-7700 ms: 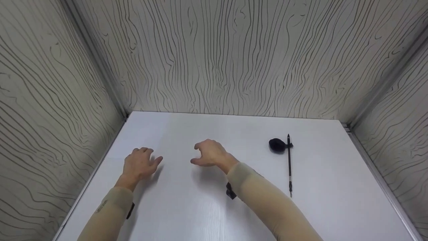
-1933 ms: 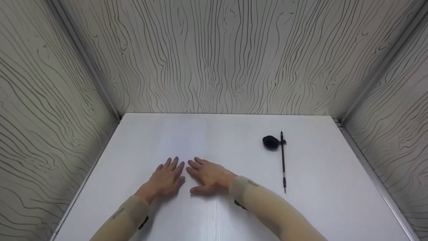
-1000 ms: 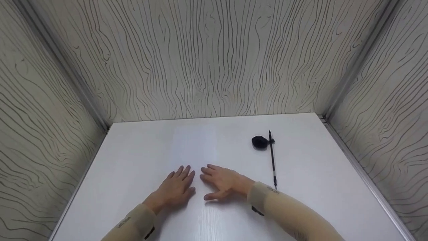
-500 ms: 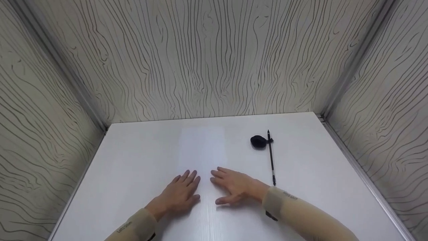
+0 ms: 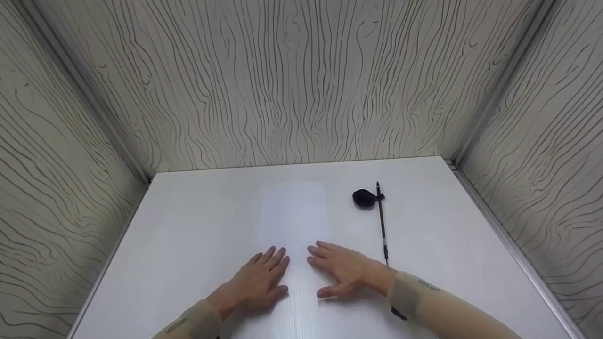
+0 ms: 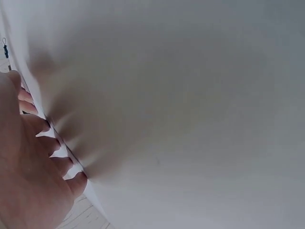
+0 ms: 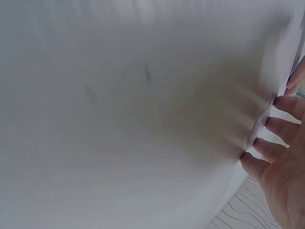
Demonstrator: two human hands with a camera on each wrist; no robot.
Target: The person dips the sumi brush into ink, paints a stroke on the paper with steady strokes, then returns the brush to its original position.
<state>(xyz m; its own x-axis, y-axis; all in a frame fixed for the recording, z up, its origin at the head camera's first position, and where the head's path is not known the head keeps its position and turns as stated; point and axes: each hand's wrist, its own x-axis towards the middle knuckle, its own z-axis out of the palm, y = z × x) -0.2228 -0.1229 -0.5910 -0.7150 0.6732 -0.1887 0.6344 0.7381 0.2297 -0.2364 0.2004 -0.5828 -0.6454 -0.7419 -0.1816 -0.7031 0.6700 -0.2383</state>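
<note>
A thin white sheet of paper (image 5: 293, 207), faint against the white table, lies in the middle. My left hand (image 5: 259, 282) is palm down at its near left part, fingers extended and spread. Opposite it, my right hand (image 5: 346, 270) lies the same way at the near right part, thumb held apart. The fingertips of the left hand (image 6: 33, 162) touch the white surface in the left wrist view, and those of the right hand (image 7: 283, 162) do so in the right wrist view. Neither hand grips anything.
Right of the paper stands a small round black dish (image 5: 363, 198). Beside it a dark writing brush (image 5: 382, 221) lies lengthwise over a small black rest (image 5: 382, 197), its lower end close to the right wrist. Wood-patterned panels (image 5: 292, 84) enclose the white table (image 5: 188, 226).
The paper has slid from the back left to the middle and nearer, both hands moving right and closer with it. Earlier the hands were farther apart, the right one raised. Brush and dish stay put.
</note>
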